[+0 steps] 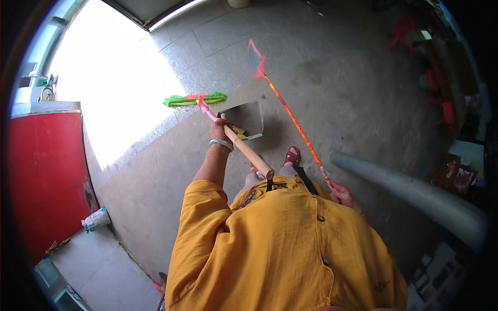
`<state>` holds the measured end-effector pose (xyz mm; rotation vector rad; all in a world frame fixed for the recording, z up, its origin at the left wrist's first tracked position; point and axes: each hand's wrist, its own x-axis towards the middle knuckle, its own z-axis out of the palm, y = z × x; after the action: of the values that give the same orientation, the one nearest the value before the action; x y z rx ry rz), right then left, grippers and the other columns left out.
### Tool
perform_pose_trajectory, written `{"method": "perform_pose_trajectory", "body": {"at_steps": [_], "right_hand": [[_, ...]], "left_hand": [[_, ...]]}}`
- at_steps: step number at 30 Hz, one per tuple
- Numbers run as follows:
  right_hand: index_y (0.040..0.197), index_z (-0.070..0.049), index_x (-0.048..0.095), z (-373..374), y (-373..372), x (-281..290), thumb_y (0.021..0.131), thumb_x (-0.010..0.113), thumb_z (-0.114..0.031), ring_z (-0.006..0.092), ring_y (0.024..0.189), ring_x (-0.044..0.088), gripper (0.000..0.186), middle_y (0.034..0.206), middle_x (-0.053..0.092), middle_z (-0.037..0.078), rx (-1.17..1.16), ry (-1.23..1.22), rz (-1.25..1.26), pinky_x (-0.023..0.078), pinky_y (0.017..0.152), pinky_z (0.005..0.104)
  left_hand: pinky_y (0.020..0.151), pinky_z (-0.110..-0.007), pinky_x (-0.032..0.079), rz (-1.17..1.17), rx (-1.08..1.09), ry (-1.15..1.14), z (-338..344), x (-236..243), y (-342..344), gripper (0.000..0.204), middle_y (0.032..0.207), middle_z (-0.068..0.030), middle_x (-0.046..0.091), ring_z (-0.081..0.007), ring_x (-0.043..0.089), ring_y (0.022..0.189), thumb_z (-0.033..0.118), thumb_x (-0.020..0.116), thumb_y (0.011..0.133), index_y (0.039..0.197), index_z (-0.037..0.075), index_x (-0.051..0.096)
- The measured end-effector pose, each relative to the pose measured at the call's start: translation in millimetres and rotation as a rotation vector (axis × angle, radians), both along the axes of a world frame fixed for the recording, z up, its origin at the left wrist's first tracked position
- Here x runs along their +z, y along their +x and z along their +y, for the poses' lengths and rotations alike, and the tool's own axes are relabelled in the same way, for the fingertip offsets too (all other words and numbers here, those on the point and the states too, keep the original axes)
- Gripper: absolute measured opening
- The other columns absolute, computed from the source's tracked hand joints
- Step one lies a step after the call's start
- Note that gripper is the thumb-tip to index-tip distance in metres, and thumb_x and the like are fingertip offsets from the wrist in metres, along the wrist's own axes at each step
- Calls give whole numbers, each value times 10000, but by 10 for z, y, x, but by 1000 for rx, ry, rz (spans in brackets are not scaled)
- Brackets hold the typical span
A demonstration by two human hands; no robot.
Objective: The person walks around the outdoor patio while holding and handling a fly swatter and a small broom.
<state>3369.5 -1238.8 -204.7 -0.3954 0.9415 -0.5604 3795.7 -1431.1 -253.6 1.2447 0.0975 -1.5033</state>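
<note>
My left hand (220,129), a pale bracelet at its wrist, grips the wooden handle of a broom (249,154). Beyond that hand are the broom's pink neck and its wide head of green and red bristles. A grey, box-like dustpan (251,117) with a light rim sits just right of the hand, yellowish scraps inside; whether the hand touches it is unclear. Down at my right side, my right hand (342,195) is closed around the lower end of a long orange-red pole (295,122). The pole slants away forward to a pink, wispy, bent tip.
My feet in red sandals stand on grey floor (155,207). A thick grey pipe (404,181) lies to my right. Leftward are a red panel (46,176) and a white bag-like bundle (96,220). Bright light floods the floor ahead left; dim clutter lines the right edge.
</note>
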Motion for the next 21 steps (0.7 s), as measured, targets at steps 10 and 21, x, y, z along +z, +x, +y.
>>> {"method": "perform_pose_trajectory", "body": {"at_steps": [10, 21], "right_hand": [[1299, -50, 315, -136, 161, -920, 878, 438, -173, 128, 924, 522, 455, 1064, 536, 65, 242, -690, 681, 412, 819, 215], [1284, -9, 321, -607, -299, -428, 877, 434, -121, 149, 1116, 443, 437, 1249, 438, 80, 57, 66, -41, 348, 934, 230]], "left_hand": [[404, -313, 444, -90, 136, 44, -316, -180, -138, 108, 520, -23, 442, -166, 447, 428, 170, 487, 695, 695, 76, 435], [484, -383, 441, 18, 121, 86, -326, -272, -22, 97, 586, -40, 455, -199, 439, 469, 142, 481, 669, 728, 80, 436]]}}
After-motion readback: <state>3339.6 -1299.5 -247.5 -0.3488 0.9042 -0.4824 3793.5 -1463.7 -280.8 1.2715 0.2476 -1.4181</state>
